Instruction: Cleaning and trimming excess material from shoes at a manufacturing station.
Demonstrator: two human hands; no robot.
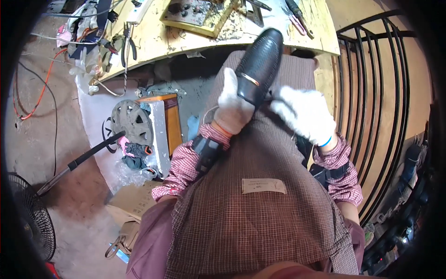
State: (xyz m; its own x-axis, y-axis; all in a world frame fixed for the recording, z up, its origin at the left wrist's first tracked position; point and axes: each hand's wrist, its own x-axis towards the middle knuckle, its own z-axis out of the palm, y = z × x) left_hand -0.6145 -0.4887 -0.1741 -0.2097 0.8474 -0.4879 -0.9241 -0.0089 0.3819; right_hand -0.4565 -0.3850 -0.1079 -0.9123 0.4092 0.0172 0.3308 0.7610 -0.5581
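Observation:
A black textured leather shoe (pixel 261 60) with a thin gold-coloured strip across it is held over my lap, its toe pointing away toward the worktable. My left hand (pixel 232 104), in a white glove, is closed around the shoe's left side near the heel end, thumb up along it. On the other side, my right hand (pixel 304 111), also in a white glove, has its fingers curled in beside the shoe's right edge. Something small and dark shows at its fingertips, but I cannot make it out. A brown checked apron (pixel 241 214) covers my lap beneath the shoe.
Ahead is a worktable (pixel 153 44) bearing a stained yellow box (pixel 200 18), pliers (pixel 127 44) and several other tools. A black metal rack (pixel 371 93) stands at right. To the left are a fan (pixel 32 216), a grey wheel-like disc (pixel 132 122) and a cardboard box (pixel 132 200).

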